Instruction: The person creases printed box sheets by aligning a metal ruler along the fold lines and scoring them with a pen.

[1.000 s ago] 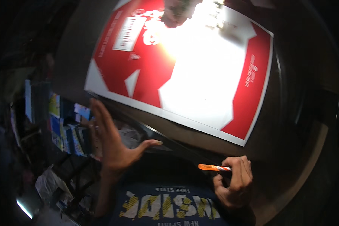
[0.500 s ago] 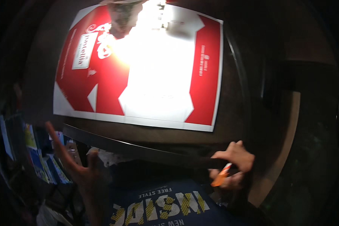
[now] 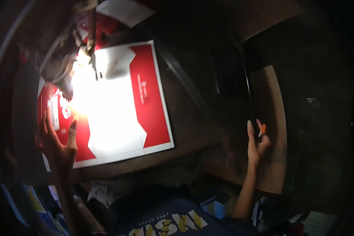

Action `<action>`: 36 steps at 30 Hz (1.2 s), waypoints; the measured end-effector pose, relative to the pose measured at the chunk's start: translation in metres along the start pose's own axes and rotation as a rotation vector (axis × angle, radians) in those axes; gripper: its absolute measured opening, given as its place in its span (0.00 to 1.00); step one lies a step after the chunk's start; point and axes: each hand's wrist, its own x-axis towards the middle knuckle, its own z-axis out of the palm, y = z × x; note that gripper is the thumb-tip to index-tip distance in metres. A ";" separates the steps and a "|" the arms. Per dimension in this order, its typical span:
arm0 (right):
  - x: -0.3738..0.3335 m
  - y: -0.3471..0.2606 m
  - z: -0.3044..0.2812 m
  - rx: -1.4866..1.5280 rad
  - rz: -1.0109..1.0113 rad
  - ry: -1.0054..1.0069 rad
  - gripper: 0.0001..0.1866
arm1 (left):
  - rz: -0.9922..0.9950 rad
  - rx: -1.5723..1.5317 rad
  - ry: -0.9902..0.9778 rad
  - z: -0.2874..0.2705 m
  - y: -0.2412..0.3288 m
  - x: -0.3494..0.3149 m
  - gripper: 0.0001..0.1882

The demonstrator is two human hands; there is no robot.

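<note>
Two hands, mine, at a dark, flat bench (image 3: 192,143). The large rectangular red-and-white printed sheet (image 3: 116,114) lies along the bench's near edge, flat and unfolded; what is left to do on it, I cannot tell. My left hand (image 3: 60,145) spreads over the sheet, fingers apart, holding nothing; my right grip (image 3: 259,144) is closed round a slim orange-and-white stick (image 3: 263,129). Half a second earlier, my left hand was off the sheet.

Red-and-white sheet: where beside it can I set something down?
Dark surface just right of the sheet, short of the right hand, looks bare, though dim. Crowded: the sheet's left part, with the left hand and machine parts over it.
</note>
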 end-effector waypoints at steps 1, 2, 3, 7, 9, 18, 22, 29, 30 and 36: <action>0.012 0.005 -0.005 0.009 -0.025 0.067 0.22 | -0.061 0.142 -0.032 -0.005 0.014 0.008 0.46; 0.024 0.009 -0.010 0.069 0.020 0.092 0.22 | -0.132 0.283 -0.064 -0.011 0.026 0.016 0.51; 0.035 0.012 -0.005 0.121 0.076 0.080 0.23 | -0.119 0.274 -0.043 -0.008 0.036 0.021 0.51; 0.059 0.018 0.018 -0.020 0.035 0.009 0.17 | -0.240 0.504 -0.330 0.003 0.044 0.025 0.70; 0.069 0.031 0.029 0.067 0.037 -0.055 0.18 | -0.232 0.408 -0.360 0.002 0.032 0.026 0.74; 0.090 -0.036 0.080 0.323 -0.202 -0.044 0.14 | -0.197 0.198 -0.434 0.006 0.009 0.023 0.83; 0.089 -0.017 0.087 0.300 -0.327 -0.026 0.14 | 0.170 0.004 -0.487 0.002 -0.026 0.027 0.85; 0.126 -0.033 0.085 0.148 -0.780 -0.136 0.33 | 0.419 -0.192 -0.763 -0.024 0.025 0.074 0.87; 0.130 -0.042 0.087 0.150 -0.784 -0.157 0.34 | 0.364 -0.161 -0.874 -0.035 0.033 0.080 0.85; 0.141 -0.053 0.083 0.068 -0.838 -0.229 0.39 | 0.425 0.020 -0.684 -0.026 0.001 0.050 0.78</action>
